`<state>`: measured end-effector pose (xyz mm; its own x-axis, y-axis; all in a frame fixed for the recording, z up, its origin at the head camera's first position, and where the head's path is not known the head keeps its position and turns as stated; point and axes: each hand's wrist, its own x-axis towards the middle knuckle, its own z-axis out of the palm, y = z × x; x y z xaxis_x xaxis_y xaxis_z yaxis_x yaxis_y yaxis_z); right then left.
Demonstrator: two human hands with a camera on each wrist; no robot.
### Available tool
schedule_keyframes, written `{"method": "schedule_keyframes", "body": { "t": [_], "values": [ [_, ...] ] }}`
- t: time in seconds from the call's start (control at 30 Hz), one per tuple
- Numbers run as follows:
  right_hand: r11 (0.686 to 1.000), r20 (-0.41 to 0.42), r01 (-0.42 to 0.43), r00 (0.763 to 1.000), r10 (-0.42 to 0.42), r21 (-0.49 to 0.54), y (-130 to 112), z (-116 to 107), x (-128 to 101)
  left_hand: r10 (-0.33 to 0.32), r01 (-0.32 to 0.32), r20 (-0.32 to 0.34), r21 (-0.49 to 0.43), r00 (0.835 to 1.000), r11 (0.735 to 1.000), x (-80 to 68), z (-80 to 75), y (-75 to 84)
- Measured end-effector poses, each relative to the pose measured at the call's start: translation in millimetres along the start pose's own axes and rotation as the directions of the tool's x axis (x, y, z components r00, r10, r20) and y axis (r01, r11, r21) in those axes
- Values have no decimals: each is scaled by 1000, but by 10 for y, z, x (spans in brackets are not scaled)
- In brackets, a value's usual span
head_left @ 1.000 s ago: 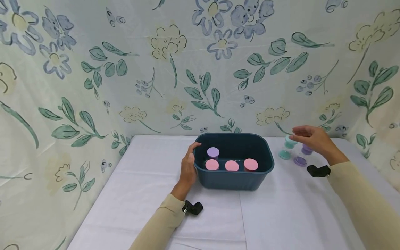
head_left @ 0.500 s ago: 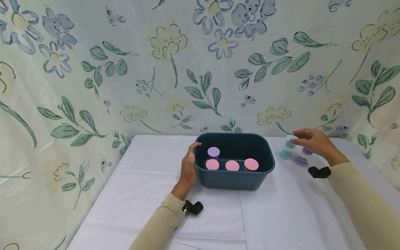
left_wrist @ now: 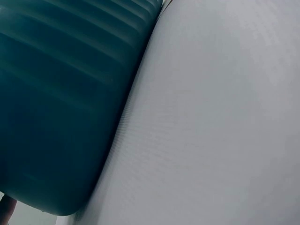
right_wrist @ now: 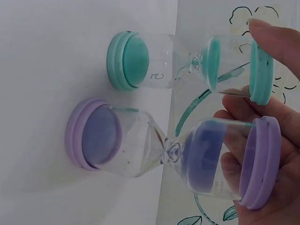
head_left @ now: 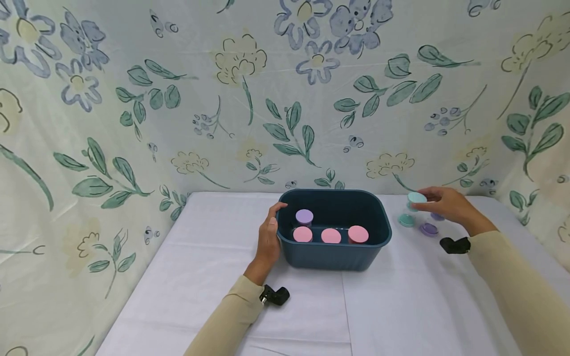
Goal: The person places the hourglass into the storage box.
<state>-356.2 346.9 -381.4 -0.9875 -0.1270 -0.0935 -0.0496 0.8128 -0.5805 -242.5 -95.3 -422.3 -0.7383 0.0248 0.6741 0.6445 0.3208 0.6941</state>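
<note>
My left hand (head_left: 268, 243) holds the left end of a dark blue-green plastic bin (head_left: 329, 258), a finger over its rim. In the left wrist view, the bin's ribbed wall (left_wrist: 61, 103) fills the left side. At the back right, my right hand (head_left: 455, 205) pinches the top cap of a teal sand timer (head_left: 416, 198), which stands upright. A purple sand timer (head_left: 429, 229) stands beside it, partly hidden under the hand. The right wrist view shows the thumb and a finger either side of the teal cap (right_wrist: 262, 75), with the purple timer's cap (right_wrist: 262, 161) close to the palm.
Inside the bin are pink-capped pieces (head_left: 330, 236) along the near wall and a purple-capped one (head_left: 304, 216) behind them. White cloth (head_left: 213, 237) covers the table. A floral curtain (head_left: 249, 99) hangs right behind the bin and timers.
My right hand has lowered slightly and its thumb and fingers have closed on the teal sand timer's top cap. My left hand and the bin stay as they were.
</note>
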Motion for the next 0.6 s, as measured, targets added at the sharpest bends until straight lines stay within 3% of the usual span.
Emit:
{"method": "schedule_keyframes", "body": {
  "t": [0.6],
  "values": [
    [996, -15, 9, 1000, -10, -89, -75, 43, -68, -19, 19, 9, -10, 1000, 1000, -29, -16, 0]
  ]
}}
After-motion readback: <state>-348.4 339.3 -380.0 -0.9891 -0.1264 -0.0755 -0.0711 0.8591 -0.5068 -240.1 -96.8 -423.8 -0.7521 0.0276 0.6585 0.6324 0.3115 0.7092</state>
